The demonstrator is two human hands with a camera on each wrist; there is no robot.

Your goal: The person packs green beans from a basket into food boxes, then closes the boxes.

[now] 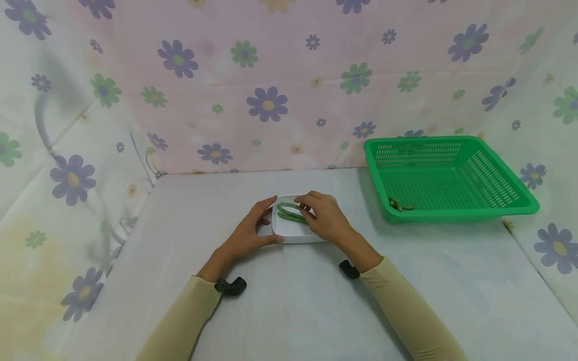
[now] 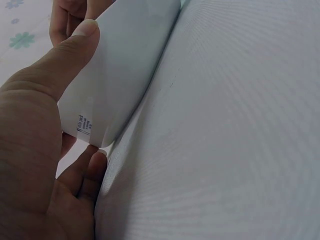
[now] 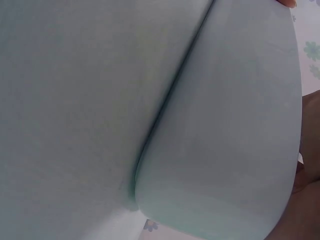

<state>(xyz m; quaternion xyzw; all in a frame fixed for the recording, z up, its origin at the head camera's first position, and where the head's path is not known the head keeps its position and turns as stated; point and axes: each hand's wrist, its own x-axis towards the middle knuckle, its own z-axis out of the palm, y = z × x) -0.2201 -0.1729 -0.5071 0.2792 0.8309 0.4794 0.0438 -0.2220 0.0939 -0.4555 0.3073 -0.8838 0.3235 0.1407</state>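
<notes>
prob. midway: l. hand (image 1: 251,228) is gripping white tray (image 1: 293,230), r. hand (image 1: 328,216) is bending over green beans (image 1: 289,216), pinch unclear, w/ bits (image 1: 396,204) lying in green basket (image 1: 456,215)

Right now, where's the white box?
In the head view, the white box sits on the table, left of the green basket, with the left hand at its left side and the right hand over its right part.
</notes>
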